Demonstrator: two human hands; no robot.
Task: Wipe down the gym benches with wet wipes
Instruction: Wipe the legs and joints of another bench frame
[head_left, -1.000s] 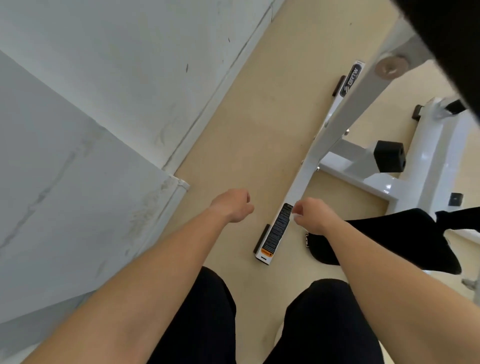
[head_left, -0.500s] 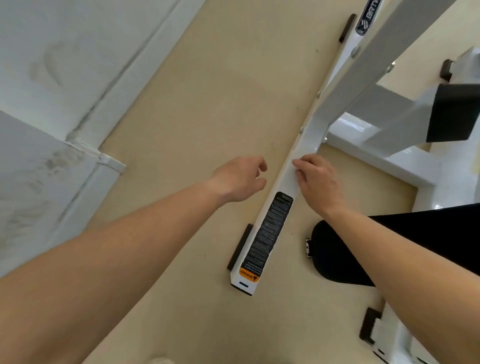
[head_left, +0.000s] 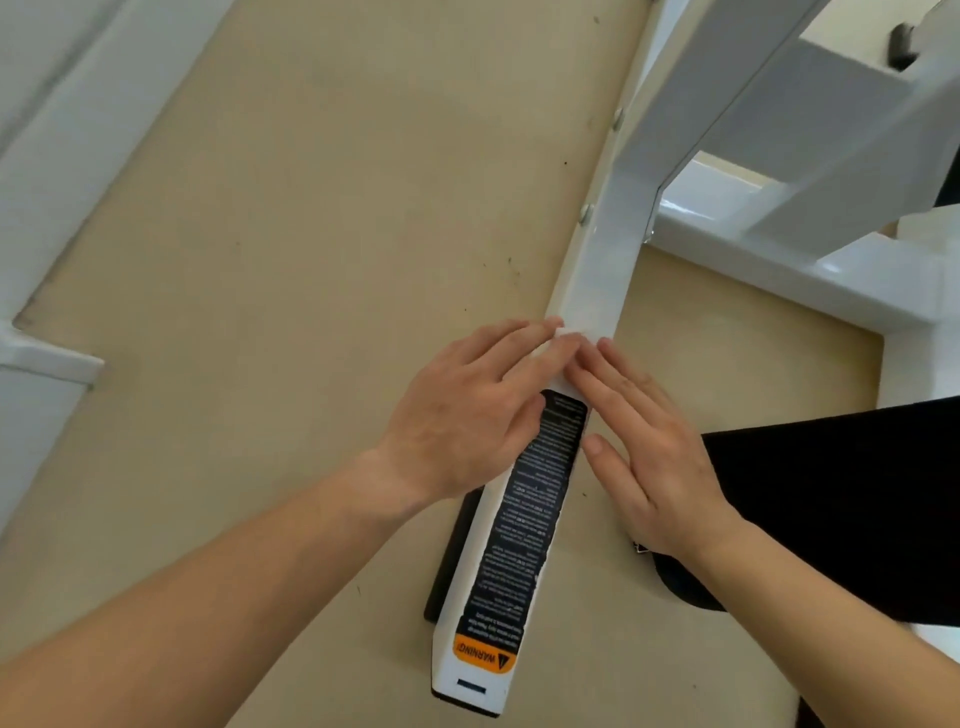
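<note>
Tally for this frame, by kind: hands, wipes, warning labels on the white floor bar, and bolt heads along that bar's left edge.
Hands: 2, left hand and right hand
Wet wipe: 1, only a white edge showing under the fingertips
Warning label: 1
Bolt heads: 2
Total: 6

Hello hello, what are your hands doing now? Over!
Left hand and right hand flat, fingertips meeting on white frame bar. Small white wipe under fingertips. Warning label just below. Nothing blocking.
</note>
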